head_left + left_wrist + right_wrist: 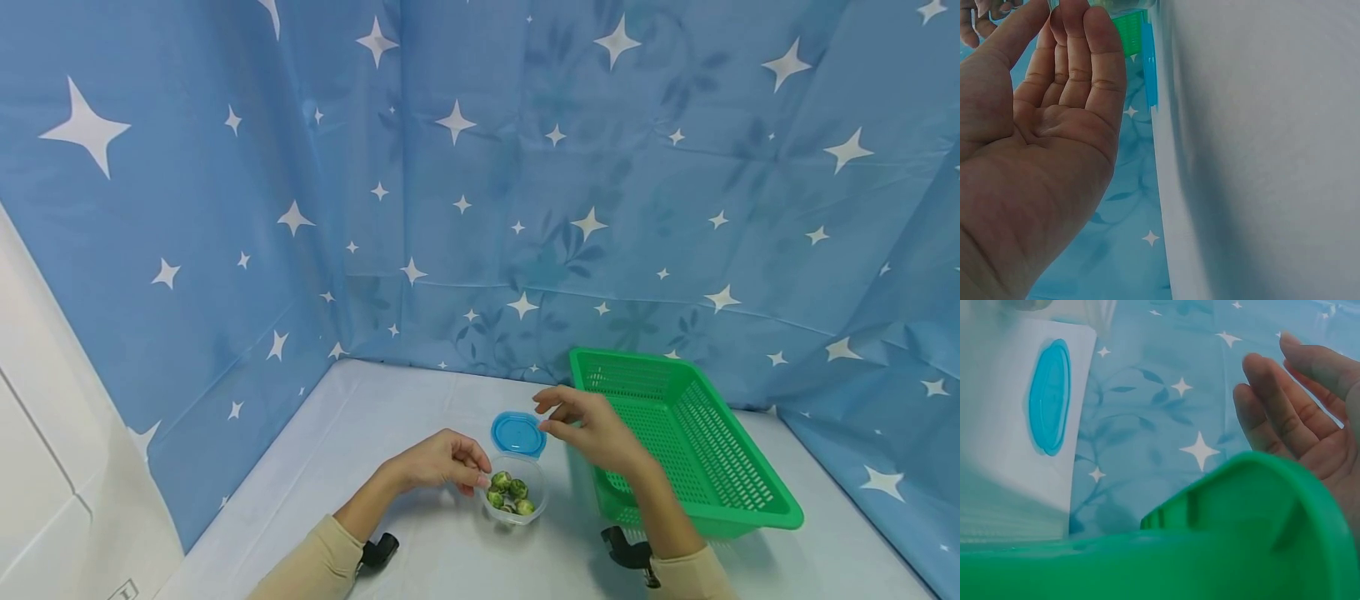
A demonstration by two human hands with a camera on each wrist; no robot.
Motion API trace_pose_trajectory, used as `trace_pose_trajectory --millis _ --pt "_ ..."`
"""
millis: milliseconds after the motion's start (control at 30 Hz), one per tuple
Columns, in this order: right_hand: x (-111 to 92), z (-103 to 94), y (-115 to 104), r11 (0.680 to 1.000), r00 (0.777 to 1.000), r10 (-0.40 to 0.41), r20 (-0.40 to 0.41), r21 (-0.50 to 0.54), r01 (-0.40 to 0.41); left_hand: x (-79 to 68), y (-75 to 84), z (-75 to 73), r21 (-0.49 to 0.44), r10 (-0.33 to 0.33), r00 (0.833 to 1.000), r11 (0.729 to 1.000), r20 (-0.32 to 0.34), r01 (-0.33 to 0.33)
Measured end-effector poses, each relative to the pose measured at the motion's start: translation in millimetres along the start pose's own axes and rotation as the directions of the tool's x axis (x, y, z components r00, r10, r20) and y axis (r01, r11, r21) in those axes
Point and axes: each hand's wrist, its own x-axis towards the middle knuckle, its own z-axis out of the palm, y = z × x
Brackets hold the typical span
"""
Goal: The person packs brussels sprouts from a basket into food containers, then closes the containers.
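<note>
A small clear plastic container (pixel 534 493) stands on the white table with several Brussels sprouts (pixel 517 489) inside. My left hand (pixel 450 460) pinches its left rim between thumb and fingers; in the left wrist view the fingertips are cut off at the top edge. Just behind the container lies a blue lid (pixel 517 433), seen at a slant in the right wrist view (pixel 1050 398). My right hand (pixel 588 425) is raised between the lid and the green basket, fingers loosely bent and holding nothing.
A large green plastic basket (pixel 750 442) with slotted walls stands to the right, close to my right forearm. Blue star-patterned cloth (pixel 480 233) hangs behind the white table (pixel 420 550) and along its sides.
</note>
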Motion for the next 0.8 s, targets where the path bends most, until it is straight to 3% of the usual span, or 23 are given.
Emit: trace_pose_trajectory --millis 233,800 --pt "-1.6 -9.9 -3.5 0.999 0.997 -0.035 -0.074 -0.016 0.034 -0.1 -1.7 -0.3 -0.002 0.0 1.0 1.0 0.0 0.0" --pt "-9.4 -34.1 -7.7 0.996 0.973 0.02 -0.232 -0.076 -0.039 -1.1 -1.8 -0.5 0.015 0.002 1.0 1.0 -0.008 -0.002"
